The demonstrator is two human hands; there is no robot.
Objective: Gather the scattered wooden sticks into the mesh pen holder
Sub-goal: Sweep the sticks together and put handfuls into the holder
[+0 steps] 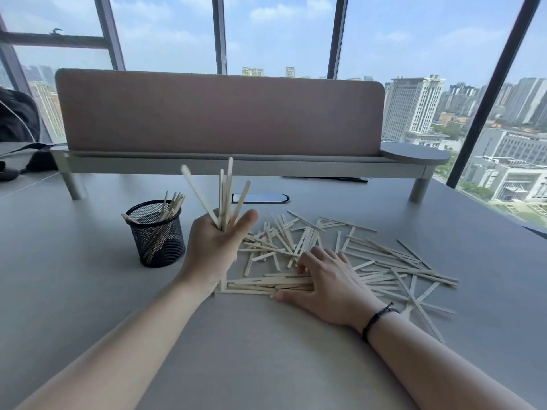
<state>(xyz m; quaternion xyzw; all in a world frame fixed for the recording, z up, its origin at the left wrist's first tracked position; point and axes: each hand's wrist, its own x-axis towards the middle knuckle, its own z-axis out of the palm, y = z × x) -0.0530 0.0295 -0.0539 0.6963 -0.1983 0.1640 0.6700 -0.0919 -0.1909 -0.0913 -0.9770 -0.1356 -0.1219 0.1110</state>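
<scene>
A black mesh pen holder stands left of centre on the grey desk, with several wooden sticks leaning inside it. My left hand is just right of the holder, raised off the desk and shut on a bundle of sticks that fan upward. Many pale wooden sticks lie scattered across the desk to the right. My right hand rests flat on that pile, fingers pressing a row of aligned sticks near the front.
A pink desk divider on a grey raised shelf closes off the back. A cable slot lies behind the holder. Dark objects sit at far left. Windows lie beyond.
</scene>
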